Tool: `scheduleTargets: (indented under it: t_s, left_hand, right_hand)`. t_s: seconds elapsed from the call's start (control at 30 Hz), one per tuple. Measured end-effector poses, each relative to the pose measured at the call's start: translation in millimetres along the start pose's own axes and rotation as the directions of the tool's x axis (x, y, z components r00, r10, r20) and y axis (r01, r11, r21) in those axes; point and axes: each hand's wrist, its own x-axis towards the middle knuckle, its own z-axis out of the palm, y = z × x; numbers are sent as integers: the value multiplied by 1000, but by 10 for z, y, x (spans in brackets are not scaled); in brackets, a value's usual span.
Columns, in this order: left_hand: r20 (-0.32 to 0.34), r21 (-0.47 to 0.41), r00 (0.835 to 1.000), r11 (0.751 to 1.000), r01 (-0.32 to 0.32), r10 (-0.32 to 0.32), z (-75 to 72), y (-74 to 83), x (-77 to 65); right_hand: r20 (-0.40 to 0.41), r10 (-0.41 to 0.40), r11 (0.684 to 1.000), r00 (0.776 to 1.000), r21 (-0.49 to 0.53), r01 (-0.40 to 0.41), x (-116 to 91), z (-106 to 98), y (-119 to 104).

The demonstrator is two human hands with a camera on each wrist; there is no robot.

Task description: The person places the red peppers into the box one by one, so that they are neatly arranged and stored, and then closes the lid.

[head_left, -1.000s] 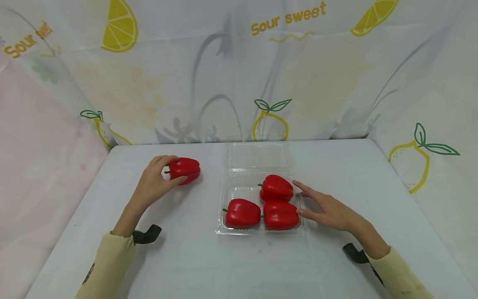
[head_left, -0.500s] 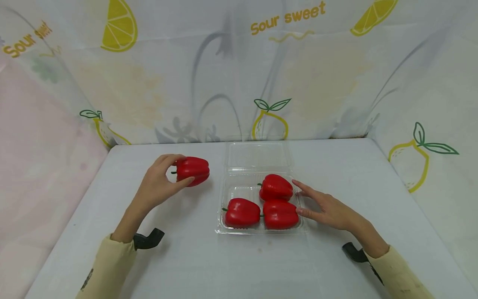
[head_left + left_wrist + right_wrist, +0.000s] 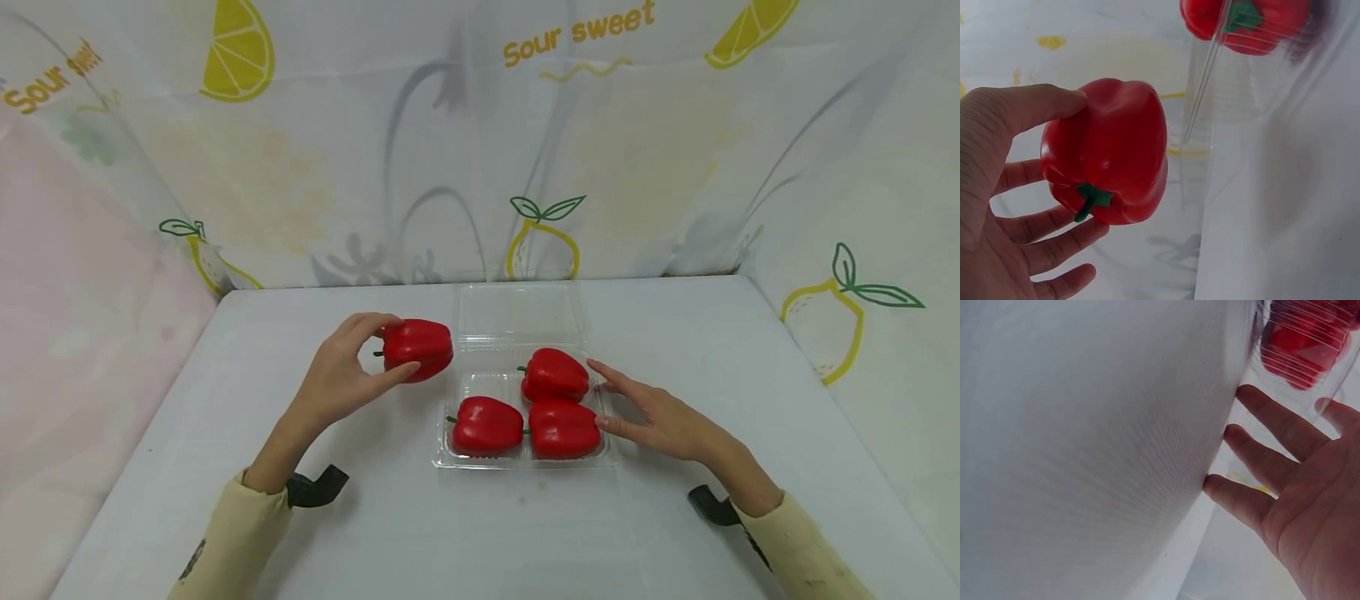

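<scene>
A red bell pepper (image 3: 422,350) with a green stem is pinched between the thumb and fingers of my left hand (image 3: 341,379), above the table and just left of the clear plastic box. In the left wrist view the bell pepper (image 3: 1110,150) has its stem turned toward the palm. The clear plastic box (image 3: 480,463) lies with its lid folded back, and three red bell peppers sit inside. One is at the front left (image 3: 487,427); the others fill the right side. At the box's right edge my right hand (image 3: 663,421) rests with fingers extended, its fingertips by the rim.
The box's clear lid (image 3: 519,312) lies flat behind it, toward the back edge of the white table (image 3: 525,533). Behind the table hangs a lemon-print cloth (image 3: 645,167). Dark curved pieces (image 3: 318,487) stick out from both wrists.
My left hand has carried the bell pepper rightward, off the table, to near the box's left edge. The right hand and the box have stayed in place.
</scene>
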Motion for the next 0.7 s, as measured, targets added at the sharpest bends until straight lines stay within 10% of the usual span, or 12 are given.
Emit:
scheduleTargets:
  t_s: [0.7]
  left_hand:
    - [64, -72, 991, 991, -114, 119, 320, 200, 137]
  right_hand:
    - [2, 10, 1000, 1000, 12, -10, -11, 2, 8]
